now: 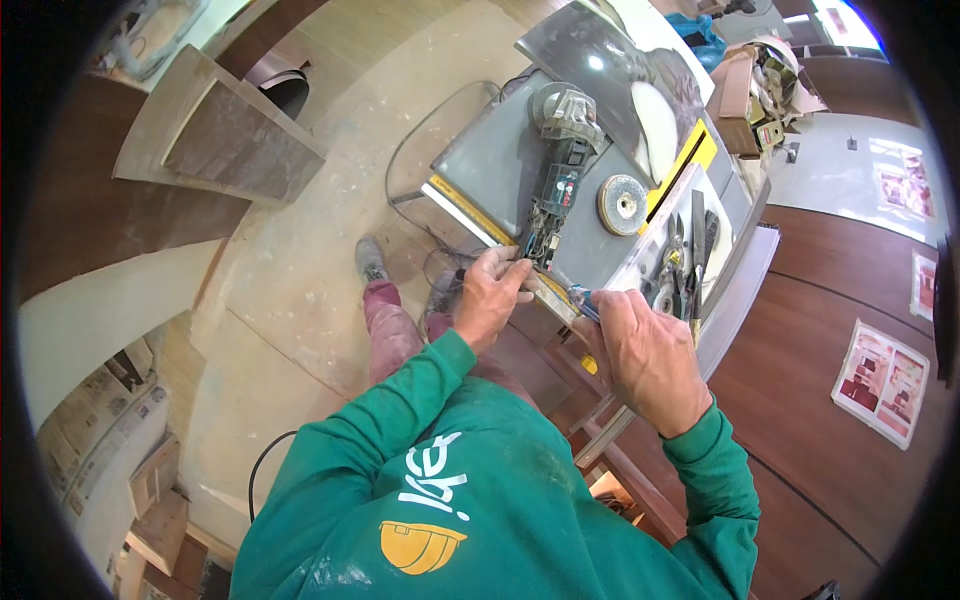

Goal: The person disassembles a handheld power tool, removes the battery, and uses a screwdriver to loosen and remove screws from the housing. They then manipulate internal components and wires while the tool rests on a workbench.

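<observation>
An angle grinder lies on the grey tabletop, its rear housing off and its inner wires bare. At its wire end, close to the table's near edge, the fingers of my left hand are pinched on the dark cord. My right hand is closed round a small blue-handled tool, pointed toward the wires; its exact kind is mostly hidden by my fingers. A round abrasive disc rests to the right of the grinder.
Pliers and other hand tools lie on a pale board at the table's right. A glossy dark sheet covers the far end. Beyond it stands a cardboard box full of scrap. A black cable loops over the dusty floor at left.
</observation>
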The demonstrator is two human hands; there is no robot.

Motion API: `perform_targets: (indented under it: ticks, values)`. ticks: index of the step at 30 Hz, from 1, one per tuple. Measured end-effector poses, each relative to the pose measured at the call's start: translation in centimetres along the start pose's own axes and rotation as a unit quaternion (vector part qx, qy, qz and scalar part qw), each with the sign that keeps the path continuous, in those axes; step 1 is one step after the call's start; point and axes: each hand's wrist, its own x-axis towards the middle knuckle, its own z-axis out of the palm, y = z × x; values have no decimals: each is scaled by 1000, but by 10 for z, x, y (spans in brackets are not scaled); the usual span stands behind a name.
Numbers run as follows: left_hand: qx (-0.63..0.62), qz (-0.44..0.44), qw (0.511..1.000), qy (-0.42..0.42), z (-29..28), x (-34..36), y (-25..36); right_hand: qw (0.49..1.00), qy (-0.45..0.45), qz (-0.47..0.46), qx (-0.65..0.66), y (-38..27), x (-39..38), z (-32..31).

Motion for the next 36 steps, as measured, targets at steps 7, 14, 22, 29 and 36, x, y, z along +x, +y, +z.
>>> perform_targets:
  ticks: [7,14,22,29,36]
  values:
    - [-9,-6,1000,-5,0,1,0,983,136,-99,77,2,10,13]
    - [-12,-15,1000,-12,0,1,0,990,139,-34,0,-5,15,7]
    - [5,-4,999,-39,-7,1,-2,992,88,-90,26,-5,6,15]
    - [4,-27,999,-18,-2,-2,4,989,129,-76,5,-12,16,4]
    - [-25,-21,999,-13,1,0,-2,998,47,-39,-4,-5,12,1]
